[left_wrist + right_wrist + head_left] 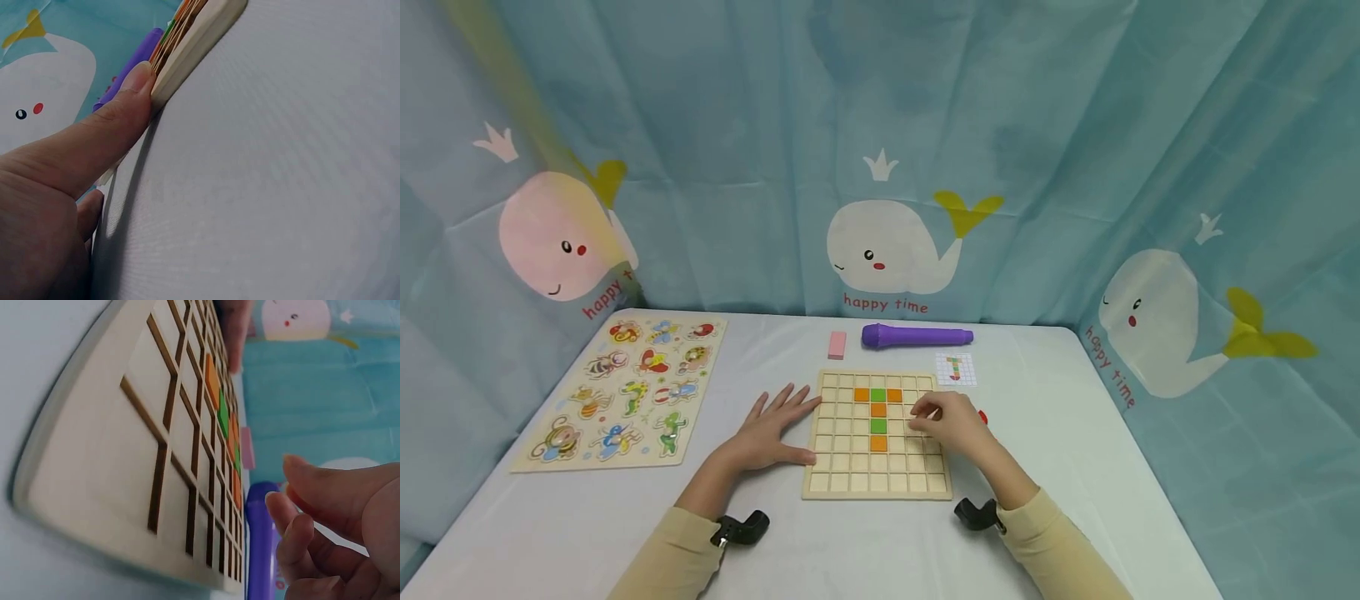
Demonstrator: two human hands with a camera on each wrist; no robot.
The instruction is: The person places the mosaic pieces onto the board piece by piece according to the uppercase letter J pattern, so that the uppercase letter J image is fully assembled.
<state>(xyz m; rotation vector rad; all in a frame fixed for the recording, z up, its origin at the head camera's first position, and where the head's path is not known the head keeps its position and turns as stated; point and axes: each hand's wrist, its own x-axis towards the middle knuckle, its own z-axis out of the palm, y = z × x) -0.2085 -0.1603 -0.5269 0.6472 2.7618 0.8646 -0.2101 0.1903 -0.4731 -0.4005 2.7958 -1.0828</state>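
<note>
A blue curtain (737, 167) hung in folds closes in a white counter (1045, 392).

The right grip (955, 423) is held over the right part of the wooden grid board (857, 483), its fingers loosely bent, thumb and fingertips slightly apart; no piece shows between them. The left grip (766, 437) is spread, with the thumb against the board's left edge. The board lies flat in front of the person. In its cells, a row of three squares runs orange, green, orange, and from the middle one a column drops to a bottom orange tile (878, 443), with a green tile (878, 427) just above it.

The step in hand seems to be setting tiles to match the small pattern card (956, 369) beyond the board's upper right corner. I would brace the board lightly with the left thumb, pinch each tile by its edges, square it to the ridges and lower it straight down, so that it does not catch on a divider. Counting cells against the card first should prevent a misplaced piece.

Farther out, a pink block (837, 345) and a purple microphone (917, 336) lie behind the board, and an animal puzzle (628, 381) lies at the left. A red object (982, 417) is mostly hidden by the right wrist. Whales and "happy time" lettering decorate the curtain.
</note>
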